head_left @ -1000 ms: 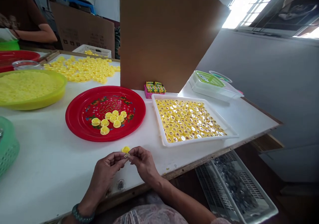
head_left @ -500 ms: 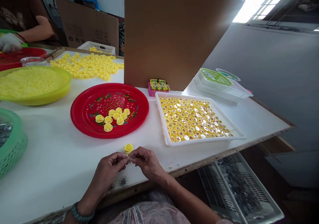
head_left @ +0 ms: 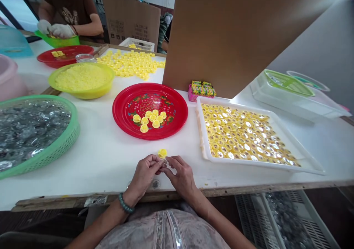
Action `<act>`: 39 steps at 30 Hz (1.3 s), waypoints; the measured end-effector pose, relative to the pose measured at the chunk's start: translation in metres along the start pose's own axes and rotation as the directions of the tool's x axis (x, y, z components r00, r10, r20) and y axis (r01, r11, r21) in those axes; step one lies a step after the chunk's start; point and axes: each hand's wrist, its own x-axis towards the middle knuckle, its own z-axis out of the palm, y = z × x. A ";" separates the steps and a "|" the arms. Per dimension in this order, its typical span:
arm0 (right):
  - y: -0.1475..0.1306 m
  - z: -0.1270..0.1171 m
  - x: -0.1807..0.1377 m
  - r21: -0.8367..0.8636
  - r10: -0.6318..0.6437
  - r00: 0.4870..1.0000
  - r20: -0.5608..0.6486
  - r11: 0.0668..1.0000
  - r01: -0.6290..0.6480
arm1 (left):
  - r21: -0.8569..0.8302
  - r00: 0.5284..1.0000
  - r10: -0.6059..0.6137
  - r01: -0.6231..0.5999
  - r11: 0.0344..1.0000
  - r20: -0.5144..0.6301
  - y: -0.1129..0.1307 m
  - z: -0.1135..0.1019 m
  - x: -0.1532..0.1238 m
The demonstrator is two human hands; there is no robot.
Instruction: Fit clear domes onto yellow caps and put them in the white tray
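Note:
Over the near part of the white table, my left hand (head_left: pixel 146 173) pinches a small clear plastic piece (head_left: pixel 165 162), mostly hidden by the fingers. My right hand (head_left: pixel 183 176) meets it from the other side, thumb and forefinger closed about the same piece. Just beyond the fingertips lies a yellow hat-shaped plastic part (head_left: pixel 162 153). Close to my left wrist is a clear round plastic piece (head_left: pixel 156 184) on the table. Several similar yellow parts (head_left: pixel 152 117) sit on the round red tray (head_left: pixel 121 121) ahead.
To the right, a white tray (head_left: pixel 206 151) holds rows of shiny yellow discs. A green basket (head_left: pixel 74 131) of clear pieces stands left, behind it a yellow basin (head_left: pixel 107 88). A cardboard sheet (head_left: pixel 221 31) rises behind a pink box (head_left: pixel 191 95). A gloved co-worker (head_left: pixel 63 30) sits far left.
The view has swung left, so everything appears shifted right and more of the green basket and co-worker shows. My hands stay together at the small piece, with the right fingers slightly more spread.

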 end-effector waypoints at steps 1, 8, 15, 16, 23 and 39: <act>0.000 0.000 0.002 0.005 0.013 1.000 0.009 1.000 -0.013 | 0.001 1.000 -0.001 0.001 1.000 0.009 -0.001 0.001 0.001; -0.002 -0.015 0.023 0.086 0.081 0.983 0.163 0.992 -0.096 | 0.147 0.993 0.094 -0.104 0.984 0.078 -0.002 -0.004 0.011; 0.018 -0.025 0.039 -0.065 -0.066 0.981 0.181 0.995 0.079 | 0.671 0.946 0.325 -0.255 0.696 0.022 0.010 -0.025 0.022; 0.021 -0.026 0.042 -0.075 -0.084 0.977 0.197 0.992 0.100 | 0.717 0.940 0.336 -0.272 0.642 0.055 0.011 -0.026 0.025; 0.031 -0.028 0.067 -0.055 -0.223 0.902 0.370 0.964 0.261 | 0.753 0.919 0.333 -0.369 0.545 0.210 0.009 -0.021 0.047; 0.029 -0.014 0.064 -0.274 -0.210 0.871 0.443 0.894 0.355 | 0.687 0.915 0.355 -0.385 0.616 0.195 0.000 -0.023 0.057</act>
